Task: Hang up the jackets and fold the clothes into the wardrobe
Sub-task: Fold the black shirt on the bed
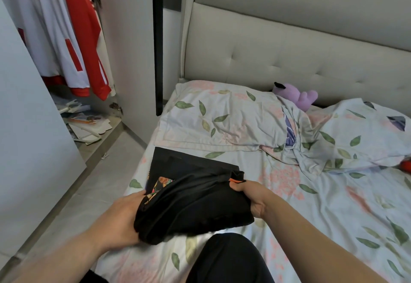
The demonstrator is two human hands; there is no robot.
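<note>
Black and soft, the garment (193, 204) sags between the left hand (121, 220) and right hand (253, 196), just above the bed (300, 204) and a folded pile (178, 162). Both hands' fingers clamp its ends. Light, limp cloth, I'd judge: hold opposite edges or it droops.

left hand (121, 217) gripping black garment (195, 207), right hand (252, 196) pinching it

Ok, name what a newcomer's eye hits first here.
The left hand and right hand grip a folded black garment low in the middle, over the floral bedsheet. Red-and-white jackets hang in the open wardrobe at upper left; a purple plush toy lies by the headboard.
</note>
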